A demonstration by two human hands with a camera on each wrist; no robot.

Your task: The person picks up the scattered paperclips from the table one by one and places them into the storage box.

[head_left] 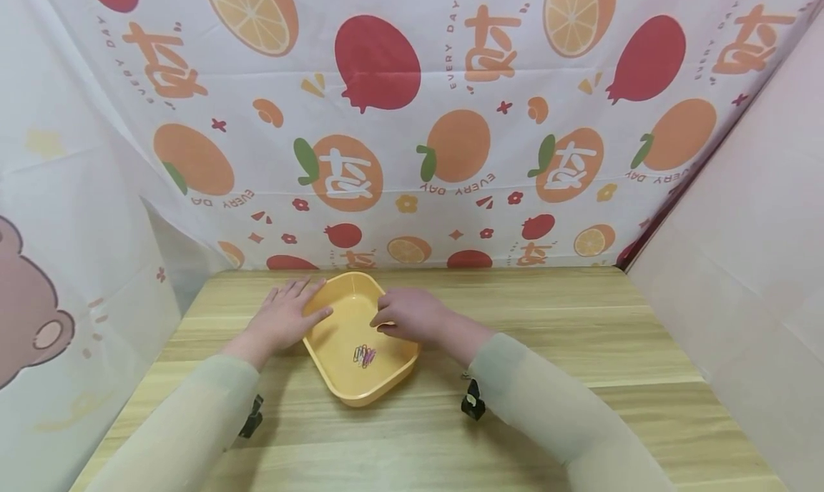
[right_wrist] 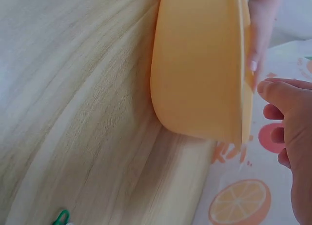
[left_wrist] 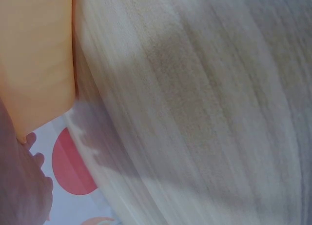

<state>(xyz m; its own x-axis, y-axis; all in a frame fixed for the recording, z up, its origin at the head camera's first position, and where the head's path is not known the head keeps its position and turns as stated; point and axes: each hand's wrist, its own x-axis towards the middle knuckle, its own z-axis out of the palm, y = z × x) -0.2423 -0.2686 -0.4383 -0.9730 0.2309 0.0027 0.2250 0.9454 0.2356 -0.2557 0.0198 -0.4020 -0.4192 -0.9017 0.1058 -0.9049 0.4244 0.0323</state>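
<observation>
A yellow plastic tray (head_left: 331, 374) sits on the wooden table, turned at a slant. Several small paper clips (head_left: 364, 355), some of them pinkish purple, lie in a little heap on its floor toward the near end. At the tray's far left rim rests my left hand (head_left: 283, 317), fingers spread and thumb reaching over the inside. My right hand (head_left: 412, 315) hovers over the right rim with its fingers curled, thumb and forefinger close together. In the right wrist view the right hand (right_wrist: 287, 105) shows nothing between the fingertips, but something small could be hidden there.
Wood-grained tabletop (head_left: 547, 320) surrounds the tray. Behind it hangs a fruit-print cloth (head_left: 399, 156), with pale cloth walls on both sides. A small green looped object (right_wrist: 61, 217) shows at the bottom of the right wrist view; its kind is unclear.
</observation>
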